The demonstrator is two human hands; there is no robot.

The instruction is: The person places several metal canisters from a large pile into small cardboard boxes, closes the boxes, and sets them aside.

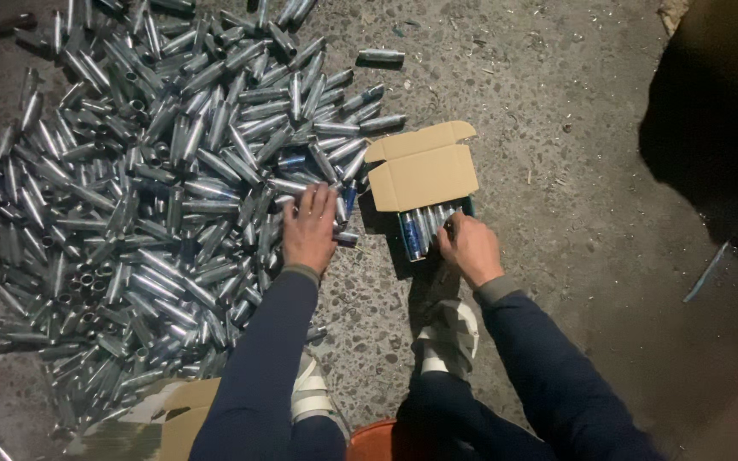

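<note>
A large heap of shiny silver metal tubes (147, 188) covers the concrete floor on the left. My left hand (309, 229) rests palm down on the heap's right edge, fingers spread over several tubes. A small brown cardboard box (423, 175) lies just right of the heap, its flaps open toward the far side. Several tubes (420, 229) lie side by side in the box. My right hand (470, 248) is at the box's near edge, fingertips touching the tubes inside.
A single tube (381, 57) lies apart near the top. Another cardboard box (177, 414) sits at the bottom left by my knee. An orange object (373, 440) shows between my legs. A dark shape (719, 111) fills the upper right.
</note>
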